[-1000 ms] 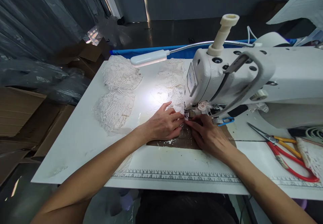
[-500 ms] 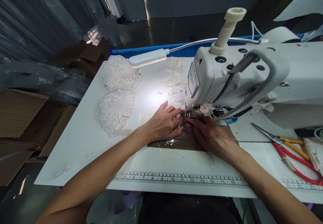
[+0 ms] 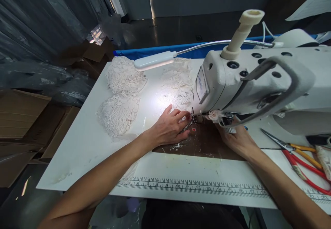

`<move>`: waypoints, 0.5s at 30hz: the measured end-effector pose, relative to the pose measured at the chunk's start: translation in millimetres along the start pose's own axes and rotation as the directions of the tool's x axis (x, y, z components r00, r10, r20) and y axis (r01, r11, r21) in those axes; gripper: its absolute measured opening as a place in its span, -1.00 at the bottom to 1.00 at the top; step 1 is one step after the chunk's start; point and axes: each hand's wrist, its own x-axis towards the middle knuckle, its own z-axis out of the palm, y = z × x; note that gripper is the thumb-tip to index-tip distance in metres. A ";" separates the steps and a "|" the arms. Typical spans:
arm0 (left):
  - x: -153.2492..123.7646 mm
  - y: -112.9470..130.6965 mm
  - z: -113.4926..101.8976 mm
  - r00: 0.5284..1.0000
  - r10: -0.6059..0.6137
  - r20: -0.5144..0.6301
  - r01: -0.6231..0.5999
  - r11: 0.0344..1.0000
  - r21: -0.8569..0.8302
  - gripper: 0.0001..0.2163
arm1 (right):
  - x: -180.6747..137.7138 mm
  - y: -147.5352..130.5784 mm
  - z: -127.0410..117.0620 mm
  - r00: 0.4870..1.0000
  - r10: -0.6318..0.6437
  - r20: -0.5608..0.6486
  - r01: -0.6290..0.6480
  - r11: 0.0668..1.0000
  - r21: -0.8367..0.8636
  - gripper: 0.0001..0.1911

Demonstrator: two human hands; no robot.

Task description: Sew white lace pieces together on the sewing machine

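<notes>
My left hand lies with fingers spread and bent on a piece of white lace, its fingertips close to the presser foot of the white sewing machine. A bit of lace shows between thumb and fingers. To the right, my right hand rests low beside the machine head. Its fingers are hidden behind the machine's parts. Beneath both hands is a brown plate with a small red mark. A pale fabric rosette hangs at the machine head.
Two heaps of white lace lie at the left of the table. Over them reaches a lit lamp. Red-handled scissors and an orange-handled tool lie at the right. A printed ruler runs along the front edge.
My right hand has moved right, away from the presser foot, and is now partly behind the machine head. My left hand stays on the lace. The view has shifted slightly.
</notes>
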 end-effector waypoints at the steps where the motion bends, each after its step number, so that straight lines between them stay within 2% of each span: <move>1: 0.2 0.2 -0.3 1.000 -0.002 0.001 0.002 1.000 0.000 -0.68 | -1.8 -0.3 -2.3 1.000 0.008 -0.010 -0.008 1.000 -0.009 -0.69; 6: 3.4 -1.0 -2.5 0.999 -0.021 0.028 0.021 1.000 0.005 -0.69 | -13.8 -9.5 -19.9 0.998 0.000 -0.065 0.000 1.000 -0.003 -0.67; 11: 9.3 -16.7 -4.4 0.997 -0.005 0.071 0.008 0.999 -0.048 -0.71 | -36.6 -29.3 -34.5 0.987 -0.159 -0.021 0.159 0.987 0.029 -0.78; 15: 24.9 -40.6 -10.9 0.992 0.038 0.124 -0.016 0.985 -0.174 -0.77 | -60.5 -43.4 -46.8 0.961 -0.266 -0.073 0.269 0.962 0.045 -0.77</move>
